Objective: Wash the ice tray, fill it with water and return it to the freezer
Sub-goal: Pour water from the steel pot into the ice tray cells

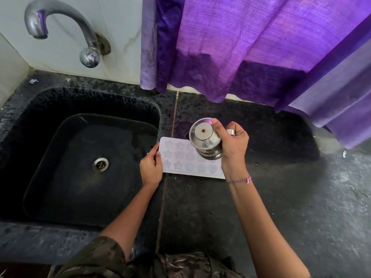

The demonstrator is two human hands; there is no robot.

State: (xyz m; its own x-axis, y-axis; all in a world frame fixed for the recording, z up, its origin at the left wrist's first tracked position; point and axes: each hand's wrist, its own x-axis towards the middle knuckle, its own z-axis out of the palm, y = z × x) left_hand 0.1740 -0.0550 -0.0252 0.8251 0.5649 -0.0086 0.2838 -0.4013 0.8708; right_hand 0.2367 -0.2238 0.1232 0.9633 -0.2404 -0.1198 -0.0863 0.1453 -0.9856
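A white ice tray (186, 161) with star and flower shaped cells lies flat on the dark counter, just right of the sink. My left hand (151, 167) grips its left end, thumb on top. My right hand (233, 145) holds a small steel pot (206, 140) tipped over the tray's right part, its base facing the camera. Part of the tray is hidden under the pot and my right hand.
A black stone sink (90, 165) with a metal drain (100, 164) sits at the left, under a curved steel tap (60, 27) on the tiled wall. A purple curtain (251, 47) hangs behind the counter (281, 197), reaching down to its back edge.
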